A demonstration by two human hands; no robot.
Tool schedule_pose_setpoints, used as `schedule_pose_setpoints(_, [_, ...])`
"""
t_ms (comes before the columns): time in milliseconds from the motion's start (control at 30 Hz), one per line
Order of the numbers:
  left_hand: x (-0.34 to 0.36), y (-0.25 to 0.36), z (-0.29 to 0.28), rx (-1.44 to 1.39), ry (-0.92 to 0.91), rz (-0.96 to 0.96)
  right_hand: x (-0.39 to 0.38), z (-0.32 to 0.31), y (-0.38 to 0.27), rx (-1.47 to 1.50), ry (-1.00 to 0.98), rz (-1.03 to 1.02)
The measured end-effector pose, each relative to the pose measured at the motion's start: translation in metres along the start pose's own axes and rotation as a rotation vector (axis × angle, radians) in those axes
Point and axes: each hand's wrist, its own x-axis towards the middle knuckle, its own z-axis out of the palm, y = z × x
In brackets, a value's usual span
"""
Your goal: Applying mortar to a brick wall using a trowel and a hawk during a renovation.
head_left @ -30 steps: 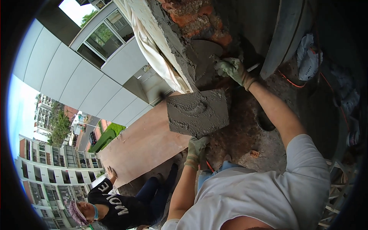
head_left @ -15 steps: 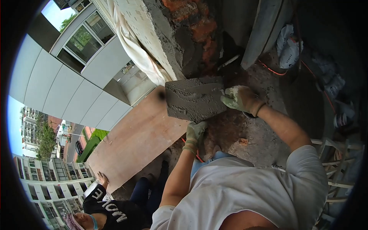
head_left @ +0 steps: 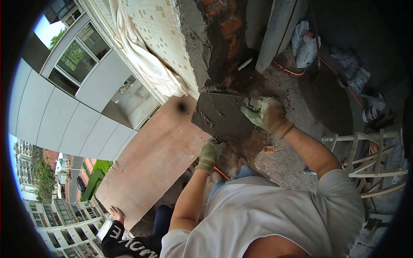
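Mortar is carried on a flat square board (head_left: pixel 221 115), a hawk, which is held up at the foot of a half-plastered brick pillar (head_left: pixel 223 38). The board is gripped from below by the left hand (head_left: pixel 209 152), gloved and closed on what seems to be its handle; the handle itself is hidden under the board. The right hand (head_left: pixel 267 114), also gloved, is clenched at the board's right edge around something thin, probably a trowel, though the tool is almost wholly covered by the glove and cannot be made out with certainty.

Several risks are judged from this position. The board is seen tilted rather than level, and wet mortar could slide off its lower edge if the tilt is increased or the wrist tires. The work is done right at an open edge: a wide reddish slab (head_left: pixel 155 159) juts out beyond it, and streets and buildings are seen far below. Spilled mortar or a dropped tool could therefore fall a long way. Another person's hand (head_left: pixel 116 213) and dark sleeve are seen at the lower left, near the slab, and could be struck. An orange cable (head_left: pixel 292 71) and loose debris lie on the rough floor (head_left: pixel 284 159), so a trip or snag is possible.
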Motion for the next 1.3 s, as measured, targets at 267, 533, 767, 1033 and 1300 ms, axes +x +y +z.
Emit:
schedule_pose_setpoints(267, [-0.012, 0.087, -0.069, -0.285, -0.145, 0.112, -0.015, 0.005, 0.017, -0.221, 0.210, -0.131])
schedule_pose_setpoints(533, [-0.005, -0.006, -0.017, -0.427, -0.174, 0.132, 0.064, 0.060, -0.019, 0.204, 0.378, 0.153])
schedule_pose_setpoints(767, [-0.007, -0.027, -0.023, -0.550, -0.140, 0.014, 0.120, 0.045, 0.021, 0.570, 0.231, 0.429])
schedule_pose_setpoints(1033, [0.015, -0.064, -0.013, -0.346, -0.117, 0.032, 0.113, -0.016, -0.038, 0.347, -0.026, 0.271])
schedule_pose_setpoints(1300, [0.010, -0.033, -0.007, -0.458, -0.169, 0.089, 0.145, -0.082, -0.043, 0.313, -0.217, 0.290])
